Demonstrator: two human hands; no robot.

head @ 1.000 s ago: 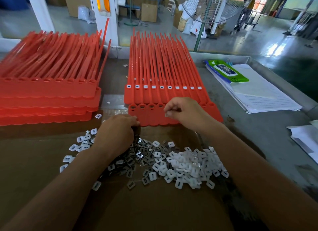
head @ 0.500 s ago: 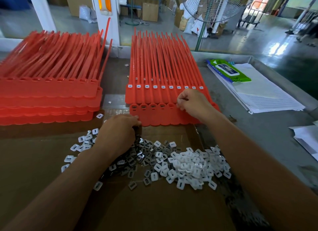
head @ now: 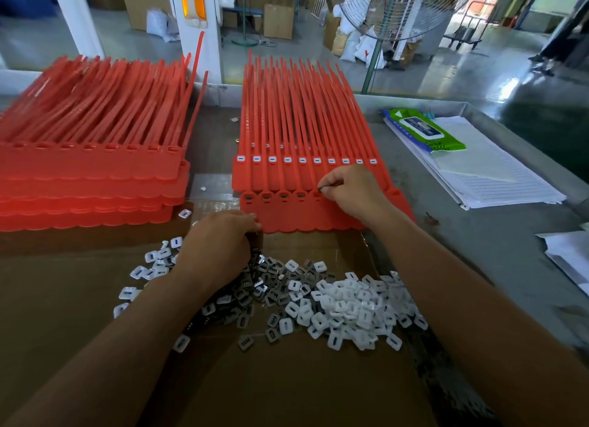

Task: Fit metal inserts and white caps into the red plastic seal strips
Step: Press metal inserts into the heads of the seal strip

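Red seal strips fill the bench. On the far left sits a tall stack of strips (head: 92, 171) with empty square holes, waiting their turn. Next comes the left hand (head: 220, 245), curled down on the brown cardboard (head: 63, 299) at the near edge of the pile of small parts. I cannot tell what its fingers hold, because they are tucked under. Beside and under it lie dark metal inserts (head: 251, 296), and to their right a heap of white caps (head: 353, 308).

Further right, beyond the parts, is the strip being worked on (head: 287, 213), lying on the middle stack (head: 306, 124). The row behind it already has white caps in its holes. The front row has four holes with dark inserts in them.

The right hand (head: 350, 191) pinches a small dark piece, likely an insert, right at the fifth hole.

So the step looks like filling the front row with inserts. Next, the piece needs to sit flat and square in its hole, and then be pushed down. The holes further right hide under the hand.
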